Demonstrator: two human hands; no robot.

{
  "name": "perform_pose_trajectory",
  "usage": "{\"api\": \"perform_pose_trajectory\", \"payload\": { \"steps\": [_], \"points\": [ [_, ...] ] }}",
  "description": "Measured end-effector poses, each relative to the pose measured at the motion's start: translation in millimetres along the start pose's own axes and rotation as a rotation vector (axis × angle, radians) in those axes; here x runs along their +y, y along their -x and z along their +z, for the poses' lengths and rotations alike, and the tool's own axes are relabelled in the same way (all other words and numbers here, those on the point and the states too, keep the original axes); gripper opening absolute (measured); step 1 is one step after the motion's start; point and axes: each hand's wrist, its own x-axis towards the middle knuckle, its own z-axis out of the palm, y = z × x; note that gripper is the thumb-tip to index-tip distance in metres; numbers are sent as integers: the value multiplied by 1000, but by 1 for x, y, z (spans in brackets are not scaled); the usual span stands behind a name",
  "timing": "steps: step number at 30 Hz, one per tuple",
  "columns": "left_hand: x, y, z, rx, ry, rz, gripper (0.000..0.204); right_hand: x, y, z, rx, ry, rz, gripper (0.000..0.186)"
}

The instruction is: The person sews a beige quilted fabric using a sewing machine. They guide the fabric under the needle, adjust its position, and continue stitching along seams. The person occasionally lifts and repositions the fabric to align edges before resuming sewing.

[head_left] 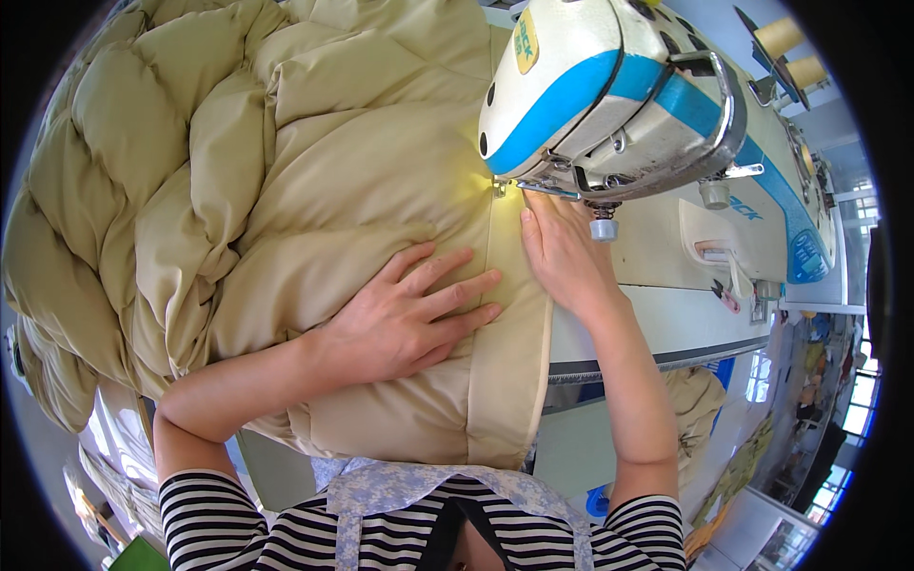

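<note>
Apron [409,482] and striped shirt [211,521] nearest the lens. Tan quilted cloth [352,195] lies on the bench [657,319], its flat edge strip [509,381] by the foot [499,188] of the sewing machine [562,95]. Left hand [414,314]: fingers spread wide, flat on the cloth. Right hand [568,252]: close beside the foot; tips partly hidden, cannot tell if pinching. Risks, judged: right fingertips could be caught if the cloth feeds suddenly; bulk hanging over the bench front could drag the strip askew; puffy folds could pucker. Surface: pale, ruled front edge, snips [729,297] at right. Room: thread spools [779,38] upper right, bright windows [864,357] far right.
</note>
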Motion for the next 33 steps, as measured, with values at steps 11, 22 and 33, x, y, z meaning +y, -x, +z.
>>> {"api": "perform_pose_trajectory", "payload": {
  "steps": [11, 22, 33],
  "points": [
    [-5, -7, -1, 6, 11, -2, 55, 9, -10, 4, -36, -73, 27, 23],
    [-11, -19, -1, 7, -24, -27, 53, 27, -23, 18, 39, -165, 91, 23],
    [-28, -22, 3, 37, -22, -17, 51, 41, -21, 26, -80, -245, 183, 26]
  ]
}}
